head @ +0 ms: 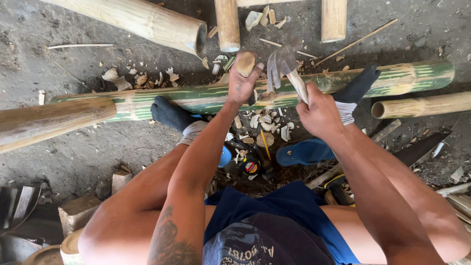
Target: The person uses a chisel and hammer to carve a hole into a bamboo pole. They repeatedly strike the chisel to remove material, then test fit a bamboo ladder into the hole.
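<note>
- Right hand (321,114) is clamped on the pale handle of a hatchet (284,66); the blade is blurred, raised just above the green pole (206,98).
- Left hand (241,81) is closed around a short wooden block (246,64), held upright against the pole's top side, just beside the blade.
- The green pole lies crosswise on the dirt floor (78,147). Both socked feet, left foot (169,114) and right foot (358,88), press against its near side to pin it.
- Chips (265,122) lie piled under the cut spot, between the feet.
- Near the knees: a blue sandal (304,152), a tape measure (251,167) and small tools, too cluttered to tell apart.
- Dry bamboo poles (147,22) lie beyond, well apart from the cut.
- Risk, my read: the left fingers sit very near the blade path. A glancing strike off the round, waxy skin could slide into the hand.
- Risk: the feet wear socks only and are close to the cut. A deflected blade or a rolling pole could reach them.
- Risk: the pole is held only by foot pressure, so a hard blow could spin it and throw the aim off.
- Risk: loose chips underfoot could let a heel slip.
</note>
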